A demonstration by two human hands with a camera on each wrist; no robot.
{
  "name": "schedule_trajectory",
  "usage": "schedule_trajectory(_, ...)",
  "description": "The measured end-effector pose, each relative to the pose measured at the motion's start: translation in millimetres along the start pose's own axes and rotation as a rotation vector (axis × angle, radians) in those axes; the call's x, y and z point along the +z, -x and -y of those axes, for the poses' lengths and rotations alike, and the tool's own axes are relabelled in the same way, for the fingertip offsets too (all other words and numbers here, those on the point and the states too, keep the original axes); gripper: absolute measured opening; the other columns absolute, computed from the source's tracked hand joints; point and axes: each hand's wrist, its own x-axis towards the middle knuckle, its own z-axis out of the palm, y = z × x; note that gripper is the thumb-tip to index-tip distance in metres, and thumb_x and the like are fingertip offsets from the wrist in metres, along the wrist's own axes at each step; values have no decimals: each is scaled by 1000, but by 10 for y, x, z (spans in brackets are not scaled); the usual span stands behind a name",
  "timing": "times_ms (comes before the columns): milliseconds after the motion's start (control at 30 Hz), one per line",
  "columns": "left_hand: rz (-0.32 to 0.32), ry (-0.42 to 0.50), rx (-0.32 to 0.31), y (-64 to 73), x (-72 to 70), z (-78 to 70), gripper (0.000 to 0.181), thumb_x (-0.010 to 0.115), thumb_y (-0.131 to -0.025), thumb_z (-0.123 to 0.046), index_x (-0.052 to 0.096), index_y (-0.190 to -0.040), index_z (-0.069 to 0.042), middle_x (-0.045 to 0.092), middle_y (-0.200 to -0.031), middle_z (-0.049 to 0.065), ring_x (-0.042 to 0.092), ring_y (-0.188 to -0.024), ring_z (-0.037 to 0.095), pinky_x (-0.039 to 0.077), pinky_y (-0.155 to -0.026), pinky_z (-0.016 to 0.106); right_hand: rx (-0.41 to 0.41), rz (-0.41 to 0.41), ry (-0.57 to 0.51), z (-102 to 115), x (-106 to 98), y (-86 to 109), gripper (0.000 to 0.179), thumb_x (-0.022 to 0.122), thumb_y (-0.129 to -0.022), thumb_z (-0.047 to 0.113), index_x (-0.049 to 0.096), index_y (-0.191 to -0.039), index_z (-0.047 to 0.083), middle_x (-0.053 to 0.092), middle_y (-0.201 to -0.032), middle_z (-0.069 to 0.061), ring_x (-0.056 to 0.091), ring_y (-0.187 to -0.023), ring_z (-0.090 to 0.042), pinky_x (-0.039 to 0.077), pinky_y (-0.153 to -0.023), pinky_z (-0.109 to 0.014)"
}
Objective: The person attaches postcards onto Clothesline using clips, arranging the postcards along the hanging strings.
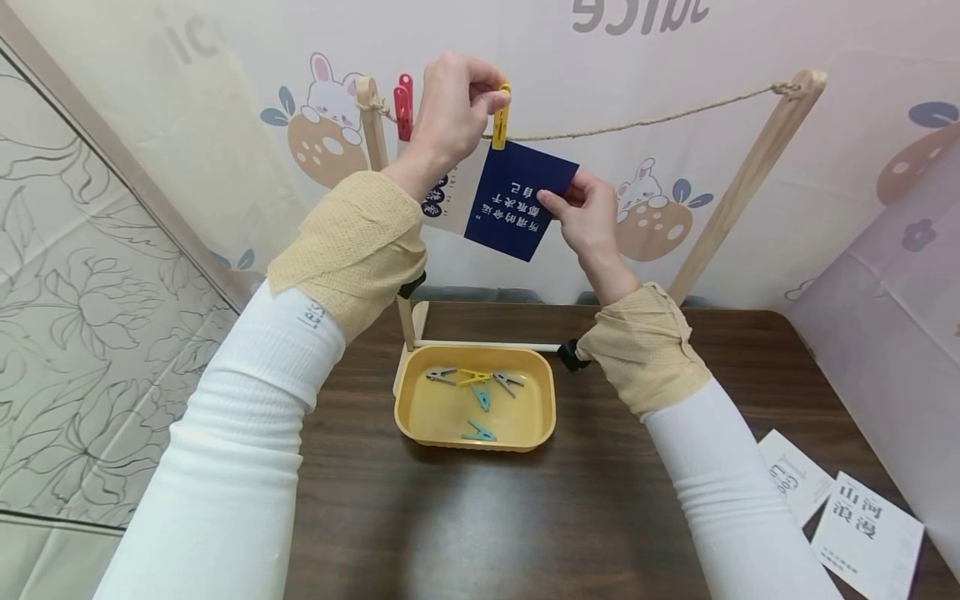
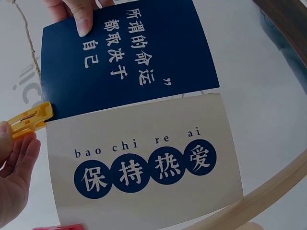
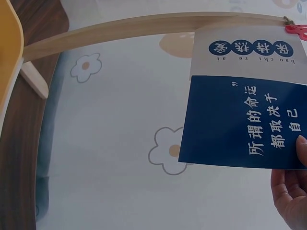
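Observation:
My left hand (image 1: 456,108) pinches the handle end of a yellow clothespin (image 1: 500,125) at the rope. The jaws of that clothespin meet the upper left corner of a navy card (image 1: 498,218) with white Chinese writing. With thumb and fingers, my right hand (image 1: 592,221) grips the card's right edge, and the card hangs tilted. Beside it hangs a cream card (image 2: 144,201) with dark blue circles, partly behind the left hand in the head view. Red clothespins (image 1: 403,112) sit on the rope (image 1: 637,122) at the cream card's far corner.
Two wooden posts (image 1: 738,192) hold the rope. Below, a yellow tray (image 1: 401,408) contains several grey, yellow and teal clothespins (image 1: 480,432) on the dark wooden table (image 1: 360,500). Two white cards (image 1: 866,533) lie at the right edge. A patterned cloth hangs behind.

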Motion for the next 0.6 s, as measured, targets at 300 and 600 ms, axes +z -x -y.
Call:
schedule_trajectory(300,25,-10,-2,10,24,31,16,56,-85,-8,67,-95,-1,65,-94,10,53,-72,9,43,-67,18,5,0,13,-13,-5,-4,23,63,-80,3,61,-102,-2,63,-92,-12,59,-80,-15,50,-71,-24)
schedule_trajectory(600,30,-48,-7,4,27,37,18,56,-86,-9,66,-99,-2,64,-97,8,54,-77,11,43,-68,16,10,-3,18,-6,-5,-1,23,63,-80,3,60,-103,-2,63,-93,-11,59,-81,-15,50,-72,-24)
